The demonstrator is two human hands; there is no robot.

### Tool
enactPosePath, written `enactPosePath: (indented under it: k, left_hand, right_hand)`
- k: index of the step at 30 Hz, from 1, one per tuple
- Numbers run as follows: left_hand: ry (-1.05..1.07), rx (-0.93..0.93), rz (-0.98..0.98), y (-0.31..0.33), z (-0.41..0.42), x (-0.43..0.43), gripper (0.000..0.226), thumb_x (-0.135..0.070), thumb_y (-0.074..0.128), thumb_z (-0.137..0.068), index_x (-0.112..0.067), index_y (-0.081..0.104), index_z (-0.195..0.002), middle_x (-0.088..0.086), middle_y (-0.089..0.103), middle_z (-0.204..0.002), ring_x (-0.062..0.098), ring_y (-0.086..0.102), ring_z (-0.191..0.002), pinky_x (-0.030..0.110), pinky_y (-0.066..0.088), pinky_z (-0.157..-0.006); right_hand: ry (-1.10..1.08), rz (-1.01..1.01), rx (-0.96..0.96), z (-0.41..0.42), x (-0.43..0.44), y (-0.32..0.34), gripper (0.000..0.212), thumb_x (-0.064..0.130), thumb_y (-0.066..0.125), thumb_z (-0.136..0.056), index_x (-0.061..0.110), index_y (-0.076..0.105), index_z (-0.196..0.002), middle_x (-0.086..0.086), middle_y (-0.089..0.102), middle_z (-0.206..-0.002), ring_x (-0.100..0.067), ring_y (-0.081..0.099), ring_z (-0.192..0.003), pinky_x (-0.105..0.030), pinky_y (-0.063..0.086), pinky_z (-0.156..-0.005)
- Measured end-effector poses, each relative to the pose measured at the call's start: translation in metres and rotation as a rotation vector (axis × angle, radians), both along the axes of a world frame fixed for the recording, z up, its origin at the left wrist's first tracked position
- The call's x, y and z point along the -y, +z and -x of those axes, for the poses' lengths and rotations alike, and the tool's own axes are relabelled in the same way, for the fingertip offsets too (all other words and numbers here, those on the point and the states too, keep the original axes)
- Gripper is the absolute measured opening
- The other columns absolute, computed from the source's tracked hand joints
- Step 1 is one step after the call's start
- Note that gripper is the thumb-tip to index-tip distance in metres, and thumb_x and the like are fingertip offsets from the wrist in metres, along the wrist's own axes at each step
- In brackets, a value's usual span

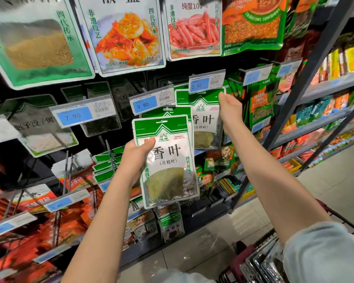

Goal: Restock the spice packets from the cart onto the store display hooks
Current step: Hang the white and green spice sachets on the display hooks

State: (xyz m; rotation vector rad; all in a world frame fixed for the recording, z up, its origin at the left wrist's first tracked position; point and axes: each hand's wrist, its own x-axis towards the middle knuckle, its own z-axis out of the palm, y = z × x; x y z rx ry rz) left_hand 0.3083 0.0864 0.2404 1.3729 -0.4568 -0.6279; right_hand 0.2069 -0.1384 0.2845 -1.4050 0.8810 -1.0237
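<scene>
Two or more bay-leaf packets [168, 166] sit in my left grip [138, 152], thumb pinching them, just below-left of the 5.90 tag [206, 81]. Right grip [230, 111] pinches a hung packet [202, 121] by its top corner. Hanging step; next, I judge, thread another onto the hook hidden behind that tag.

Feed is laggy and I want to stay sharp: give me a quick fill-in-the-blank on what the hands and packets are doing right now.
The left hand holds bay leaf packets trimmed in ____. The right hand holds the hanging packet at its upper ____ corner. The price tag just above that packet reads ____.
Missing: green; right; 5.90
</scene>
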Motion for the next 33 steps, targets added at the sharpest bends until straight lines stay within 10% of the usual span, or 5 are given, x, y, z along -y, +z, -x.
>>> enactPosePath:
  k: [3, 7, 24, 28, 33]
  left_hand:
    - [0.021, 0.005, 0.000, -0.001, -0.002, 0.001, 0.016, -0.009, 0.057, -0.095, -0.020, 0.065, -0.102, -0.005, 0.073, -0.099, 0.012, 0.069, -0.094, 0.025, 0.051, -0.077]
    - [0.047, -0.003, -0.009, -0.003, -0.004, 0.001, 0.015, -0.009, 0.058, -0.095, -0.023, 0.064, -0.097, -0.012, 0.073, -0.088, 0.006, 0.070, -0.084, 0.019, 0.050, -0.067]
    - [0.008, 0.034, -0.030, -0.012, 0.001, 0.006, 0.015, -0.014, 0.057, -0.096, -0.027, 0.064, -0.098, -0.016, 0.073, -0.090, 0.003, 0.068, -0.090, 0.023, 0.048, -0.077]
    - [-0.016, 0.036, -0.046, -0.013, 0.007, 0.014, 0.014, -0.014, 0.059, -0.095, -0.024, 0.067, -0.100, -0.006, 0.073, -0.103, 0.015, 0.068, -0.100, 0.031, 0.048, -0.090]
    - [-0.034, 0.012, -0.072, -0.014, 0.015, 0.026, 0.014, -0.012, 0.060, -0.094, -0.023, 0.067, -0.097, -0.004, 0.073, -0.100, 0.016, 0.069, -0.095, 0.033, 0.050, -0.087]
  right_hand:
    - [-0.016, 0.019, -0.038, -0.011, 0.000, 0.002, 0.040, 0.021, 0.047, -0.100, 0.004, 0.046, -0.064, -0.011, 0.042, -0.060, -0.021, 0.043, -0.056, -0.033, 0.034, -0.057]
    - [-0.018, 0.015, -0.058, -0.030, 0.008, 0.000, 0.042, 0.008, 0.044, -0.096, 0.017, 0.027, -0.058, 0.002, 0.025, -0.058, -0.013, 0.024, -0.054, -0.029, 0.019, -0.052]
    - [-0.047, 0.228, -0.131, -0.013, -0.005, -0.021, 0.008, 0.016, 0.054, -0.095, 0.009, 0.058, -0.097, -0.003, 0.059, -0.097, -0.012, 0.053, -0.083, -0.013, 0.042, -0.068]
    - [0.396, -0.083, -0.121, 0.015, -0.036, -0.040, 0.030, 0.024, 0.044, -0.102, 0.016, 0.057, -0.077, 0.005, 0.059, -0.069, -0.007, 0.052, -0.062, -0.018, 0.042, -0.061]
    - [0.545, -0.405, 0.025, 0.028, -0.040, -0.049, 0.027, 0.020, 0.045, -0.102, 0.014, 0.055, -0.126, 0.010, 0.066, -0.105, -0.002, 0.060, -0.101, -0.026, 0.043, -0.099]
